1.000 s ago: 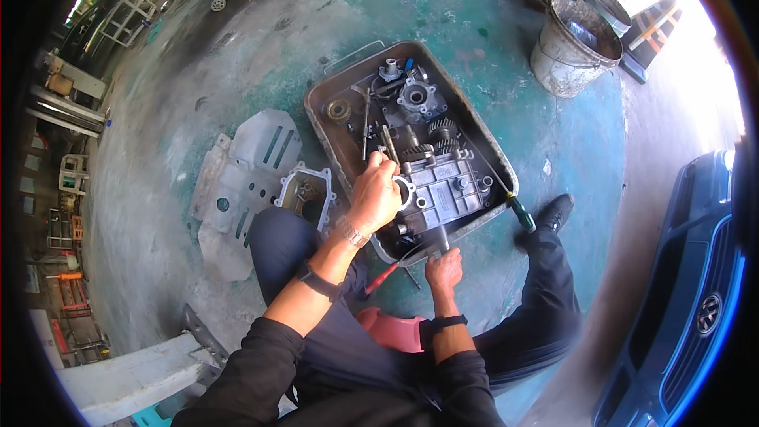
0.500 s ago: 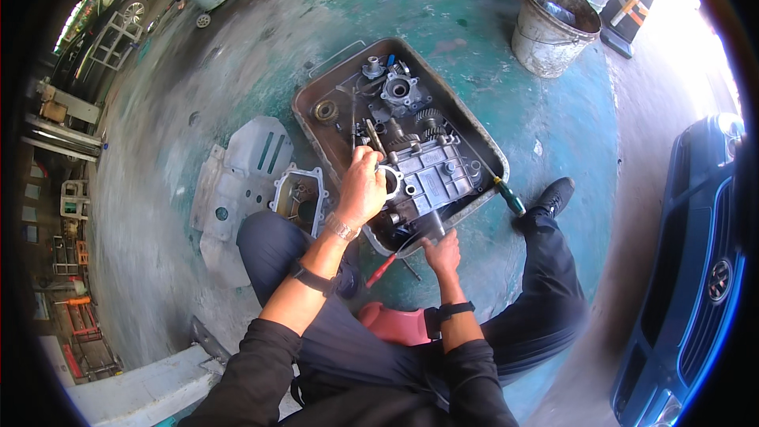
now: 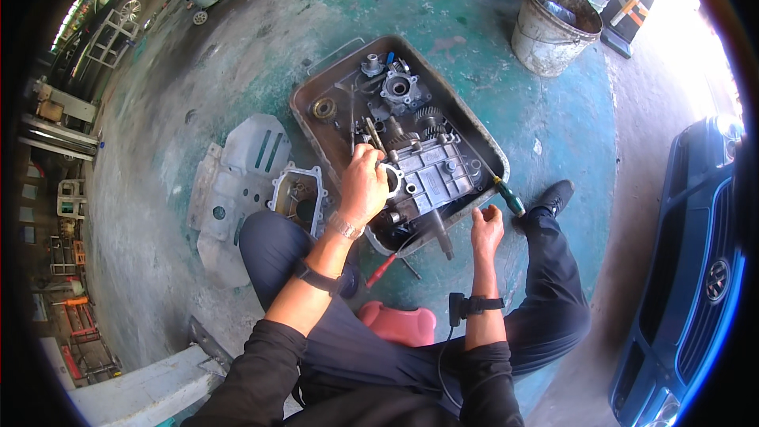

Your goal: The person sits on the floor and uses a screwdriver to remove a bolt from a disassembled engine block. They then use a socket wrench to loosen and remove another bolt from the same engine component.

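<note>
My left hand is closed on the left end of a grey gearbox housing, beside a ring flange and upright rods. The housing rests in a grimy tray with several gears, a flanged casting and a brass-coloured ring. A shaft sticks out from the housing toward me. My right hand is right of this shaft, fingers loosely curled and apart, holding nothing. A green-handled screwdriver lies over the tray's right edge; a red-handled tool is below the tray.
Left of the tray lie a metal plate and an open cover casting. A pink container is between my legs. Buckets and a cone stand upper right; a blue car is at right.
My right hand has let go of the shaft and moved up and right. My left hand stays on the housing. The view has shifted slightly.
</note>
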Available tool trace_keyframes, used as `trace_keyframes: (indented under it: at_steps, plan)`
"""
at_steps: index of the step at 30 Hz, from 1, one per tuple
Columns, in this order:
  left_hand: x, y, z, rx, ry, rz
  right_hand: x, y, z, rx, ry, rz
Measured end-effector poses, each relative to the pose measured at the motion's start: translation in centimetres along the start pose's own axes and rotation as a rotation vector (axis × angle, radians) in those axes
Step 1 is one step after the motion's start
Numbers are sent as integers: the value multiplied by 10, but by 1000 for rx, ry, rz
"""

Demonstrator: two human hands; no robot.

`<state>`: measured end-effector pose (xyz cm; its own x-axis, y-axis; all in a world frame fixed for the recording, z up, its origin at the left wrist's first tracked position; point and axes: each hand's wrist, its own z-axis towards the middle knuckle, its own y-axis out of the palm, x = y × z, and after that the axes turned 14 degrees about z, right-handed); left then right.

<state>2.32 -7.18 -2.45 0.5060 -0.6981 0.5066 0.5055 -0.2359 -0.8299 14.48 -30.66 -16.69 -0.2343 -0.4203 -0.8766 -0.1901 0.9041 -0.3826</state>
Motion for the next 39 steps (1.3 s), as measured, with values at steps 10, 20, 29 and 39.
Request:
trace_keyframes:
  at_steps: [10, 20, 29, 39]
  plan:
    - [1, -1, 1, -17, -24, 17, 24, 36, -44, -90, 78, -114]
    - [-3, 2, 4, 17, -28, 7, 41, 31, -46, -99, 211, -185]
    - [-23, 11, 7, 75, -143, -205, 70, 41, -52, -196, 250, -189]
    - [-34, 18, 11, 118, -433, -450, 65, 47, -55, -160, 238, -225]
